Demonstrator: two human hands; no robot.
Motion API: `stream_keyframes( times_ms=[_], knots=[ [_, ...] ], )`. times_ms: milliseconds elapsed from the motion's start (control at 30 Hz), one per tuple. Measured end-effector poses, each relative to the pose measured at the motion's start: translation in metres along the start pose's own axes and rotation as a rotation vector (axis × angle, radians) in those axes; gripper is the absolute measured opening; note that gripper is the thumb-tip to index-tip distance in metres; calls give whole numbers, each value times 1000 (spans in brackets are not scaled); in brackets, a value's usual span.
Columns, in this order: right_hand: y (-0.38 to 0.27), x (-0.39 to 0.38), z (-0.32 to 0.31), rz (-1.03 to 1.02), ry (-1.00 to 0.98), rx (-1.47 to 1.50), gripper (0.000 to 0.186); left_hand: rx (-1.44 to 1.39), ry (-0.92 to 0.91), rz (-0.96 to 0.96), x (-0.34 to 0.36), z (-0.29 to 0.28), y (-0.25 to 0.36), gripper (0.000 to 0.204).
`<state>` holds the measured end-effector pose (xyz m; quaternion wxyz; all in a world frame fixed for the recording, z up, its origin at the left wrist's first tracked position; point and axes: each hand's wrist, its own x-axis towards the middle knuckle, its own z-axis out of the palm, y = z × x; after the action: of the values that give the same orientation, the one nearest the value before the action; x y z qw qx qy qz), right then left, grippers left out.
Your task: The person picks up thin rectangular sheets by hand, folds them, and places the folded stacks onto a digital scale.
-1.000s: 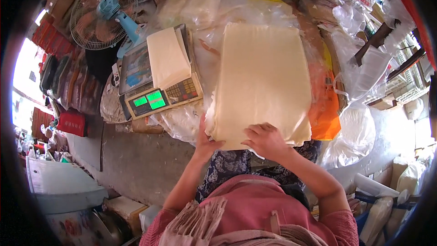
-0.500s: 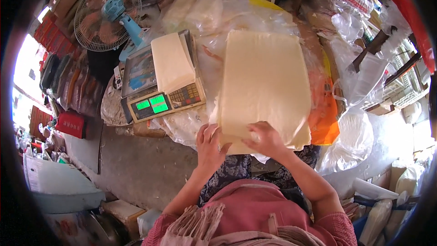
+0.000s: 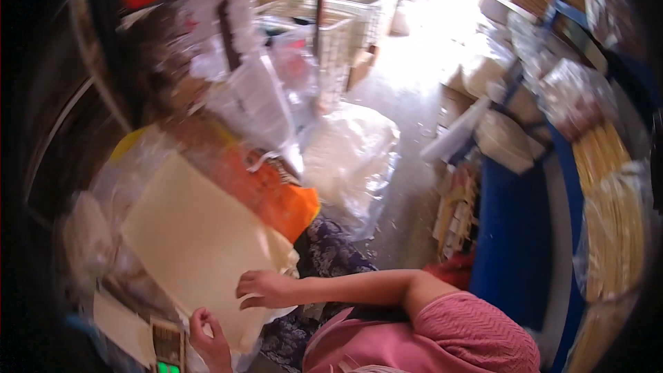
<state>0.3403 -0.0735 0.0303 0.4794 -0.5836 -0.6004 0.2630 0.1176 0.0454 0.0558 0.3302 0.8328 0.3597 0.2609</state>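
A stack of large, thin, cream-coloured sheets (image 3: 200,228) lies on the table at the left. My right hand (image 3: 268,289) is over its near part, with bent fingers and the thumb apart; nothing shows between them. Beside the stack's left edge, near the bottom of the view, is my left hand (image 3: 209,338), its fingers loosely curled and the thumb apart. It appears to hold nothing, though it is slightly blurred. Smaller folded cream sheets (image 3: 124,324) rest on the scale (image 3: 168,345), whose green display is partly cut off.
An orange plastic bag (image 3: 293,211) lies at the table's right edge, with a large clear-wrapped bundle (image 3: 349,159) on the floor beyond. White crates (image 3: 338,41) stand farther back. To the right are a blue bin (image 3: 514,235) and bagged yellowish sticks (image 3: 611,214).
My view has swung to the right, so the table and scale now sit at lower left and the fan is out of sight. Both hands remain by the near end of the stack.
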Motion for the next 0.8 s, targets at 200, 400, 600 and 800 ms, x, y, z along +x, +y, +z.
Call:
stream_keyframes(
  times_ms=[200,400,600,800],
  knots=[
    [46,-239,-144,576,886,-392,16,362,-615,372,56,25,24,47],
    [-48,-633,-67,1767,1527,-1261,40,386,-619,490,106,102,1,64],
    [-191,-740,81,3055,1225,-1217,45,742,-404,563,107,140,-22,70],
    [-218,-700,109,3075,1024,-276,37,795,-405,561,110,144,-21,70]
  ],
)
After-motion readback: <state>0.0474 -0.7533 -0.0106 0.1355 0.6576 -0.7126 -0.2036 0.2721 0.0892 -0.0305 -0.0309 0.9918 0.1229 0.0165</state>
